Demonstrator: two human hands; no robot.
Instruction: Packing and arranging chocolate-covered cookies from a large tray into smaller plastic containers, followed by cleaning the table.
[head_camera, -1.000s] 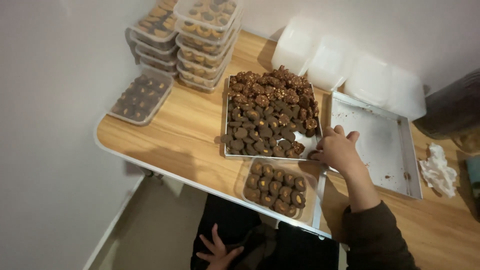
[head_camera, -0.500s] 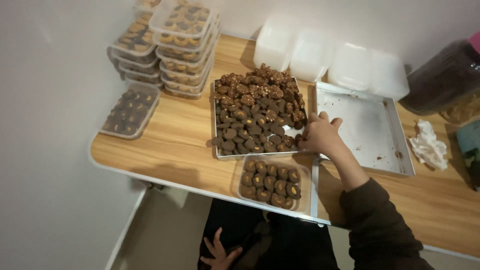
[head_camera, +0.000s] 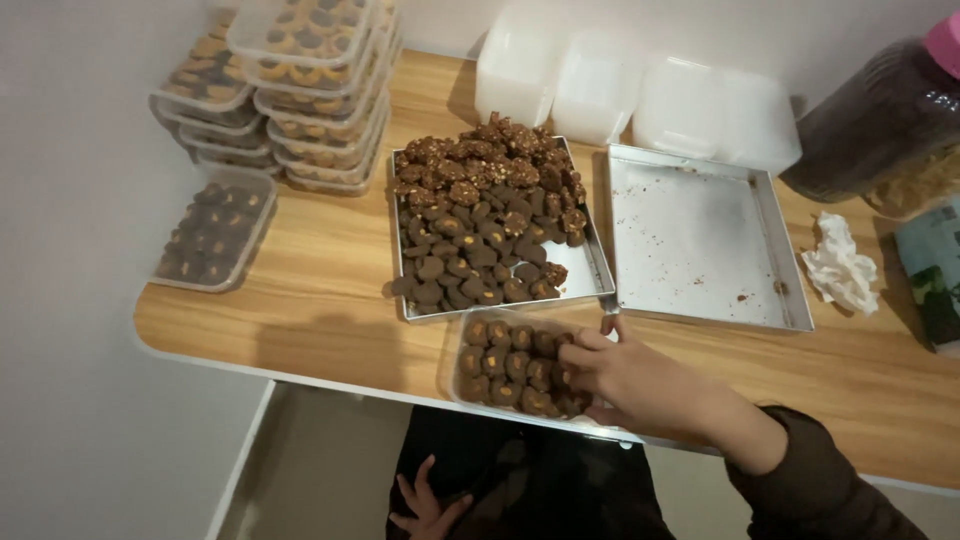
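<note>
My right hand (head_camera: 630, 378) reaches over the right part of a clear plastic container (head_camera: 452, 350) at the table's front edge. The container holds rows of dark round cookies (head_camera: 500, 362) with pale centres, and my fingers curl down onto them. Whether a cookie is between the fingers is hidden. Just behind it a metal tray (head_camera: 401, 262) is heaped with dark cookies (head_camera: 480, 215), nut-covered ones at the back. My left hand (head_camera: 425, 505) rests on my dark lap below the table, fingers spread, holding nothing.
An empty metal tray (head_camera: 690, 240) with crumbs lies right of the full one. Stacked filled containers (head_camera: 310, 90) and one single container (head_camera: 210, 235) sit at the left. White tubs (head_camera: 620, 90) line the wall. A crumpled tissue (head_camera: 840, 265), a dark jar (head_camera: 880, 130) and a green packet (head_camera: 935, 280) are at the right.
My right hand has left the corner of the cookie tray and come back toward me, onto the clear container. The view has shifted right. My left hand stays on my lap.
</note>
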